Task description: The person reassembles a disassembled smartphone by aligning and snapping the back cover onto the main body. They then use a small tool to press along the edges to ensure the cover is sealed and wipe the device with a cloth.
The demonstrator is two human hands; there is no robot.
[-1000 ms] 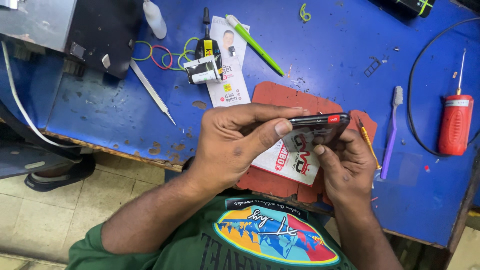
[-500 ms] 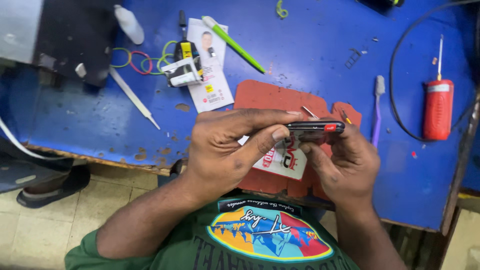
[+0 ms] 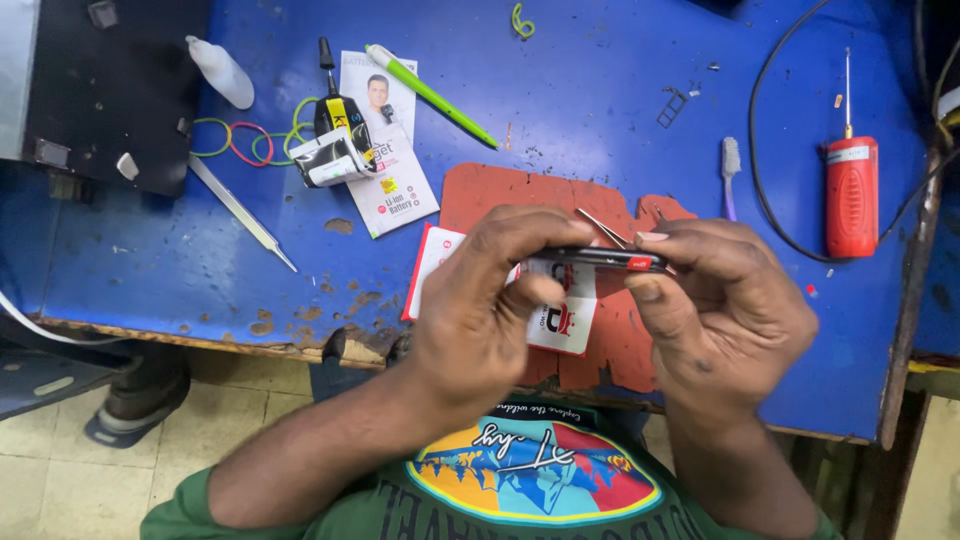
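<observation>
Raised edge-on, dark phone covers red-white card.

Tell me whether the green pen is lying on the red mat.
No: the green pen lies on the bare blue table, above and left of the red mat.

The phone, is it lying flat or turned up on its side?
On its side: the phone shows only its thin edge, pinched between the left hand and right hand.

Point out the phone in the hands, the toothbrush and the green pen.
phone (image 3: pixel 600 259), head view, dark edge between both hands
toothbrush (image 3: pixel 731 165), head view, bristle head
green pen (image 3: pixel 430 92), head view, mid barrel
</observation>
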